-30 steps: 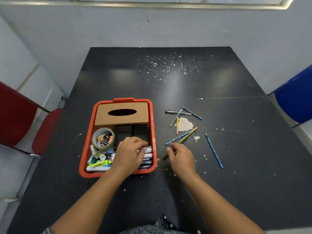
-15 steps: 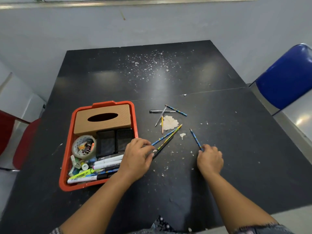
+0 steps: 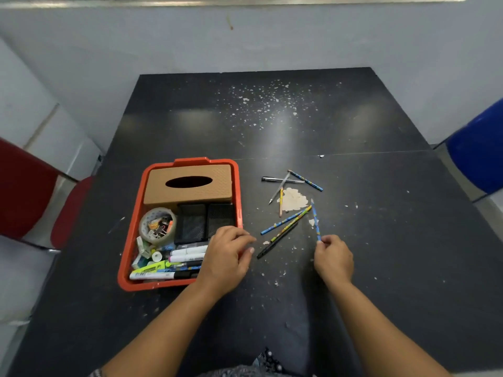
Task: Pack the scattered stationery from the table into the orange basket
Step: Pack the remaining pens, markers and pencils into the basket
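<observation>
The orange basket sits on the left of the black table, holding a tan tissue box, a tape roll, two black cases, markers and small items. My right hand pinches the near end of a blue patterned pencil that points away from me. My left hand hovers by the basket's right front corner, fingers relaxed, holding nothing. Between the hands lie a blue pencil, a yellow-blue pencil and a black pen. Farther back lie several more pens and pencils.
A red chair stands left of the table and a blue chair at the right. White flecks and a pale chipped patch mark the tabletop. A grey wall runs behind the table's far edge.
My right hand has picked up the blue patterned pencil by its near end and swung it toward the middle. My left hand has let go of the pencils' ends beside the basket.
</observation>
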A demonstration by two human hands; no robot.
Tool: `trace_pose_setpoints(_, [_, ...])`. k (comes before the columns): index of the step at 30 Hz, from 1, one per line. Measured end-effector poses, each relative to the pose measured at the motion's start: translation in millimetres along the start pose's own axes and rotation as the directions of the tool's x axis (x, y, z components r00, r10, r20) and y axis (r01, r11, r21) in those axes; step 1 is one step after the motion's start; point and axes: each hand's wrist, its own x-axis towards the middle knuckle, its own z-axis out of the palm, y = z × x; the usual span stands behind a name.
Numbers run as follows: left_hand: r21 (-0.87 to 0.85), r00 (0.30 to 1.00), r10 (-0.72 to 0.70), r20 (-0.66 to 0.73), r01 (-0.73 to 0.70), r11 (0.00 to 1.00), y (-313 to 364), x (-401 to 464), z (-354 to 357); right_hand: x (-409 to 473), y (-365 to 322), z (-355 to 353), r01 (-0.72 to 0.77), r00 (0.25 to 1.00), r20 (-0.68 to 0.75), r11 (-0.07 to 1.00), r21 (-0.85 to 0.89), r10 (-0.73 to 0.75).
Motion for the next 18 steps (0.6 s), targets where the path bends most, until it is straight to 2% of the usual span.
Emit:
trace_pose_setpoints(3, [-0.014,0.998,-0.058,-0.031,0.057,0.998,-6,-5,-8,-21,-33,11,0.148,0.987,0.058,0.986,0.072,-0.152])
trace_pose_setpoints(6, [-0.002,0.994,-0.089,-0.069,0.090,0.996,-12,-9,-19,-44,-66,18,0.324,0.935,0.103,0.936,0.137,-0.339])
trace_pose_setpoints(8, [0.007,0.985,-0.104,-0.136,0.106,0.994,-17,-11,-28,-57,-85,22,0.477,0.866,0.115,0.873,0.107,-0.487])
trace_pose_setpoints(11, [0.001,0.948,-0.134,-0.288,0.140,0.990,-27,-15,-45,-73,-106,30,0.699,0.711,0.123,0.715,-0.017,-0.692])
trace_pose_setpoints(14, [-0.024,0.899,-0.209,-0.384,0.217,0.976,-38,-23,-62,-84,-121,41,0.799,0.601,0.152,0.591,-0.113,-0.784])
trace_pose_setpoints(18, [-0.012,0.874,-0.290,-0.389,0.310,0.951,-53,-35,-74,-89,-141,56,0.861,0.509,0.299,0.471,-0.193,-0.807])
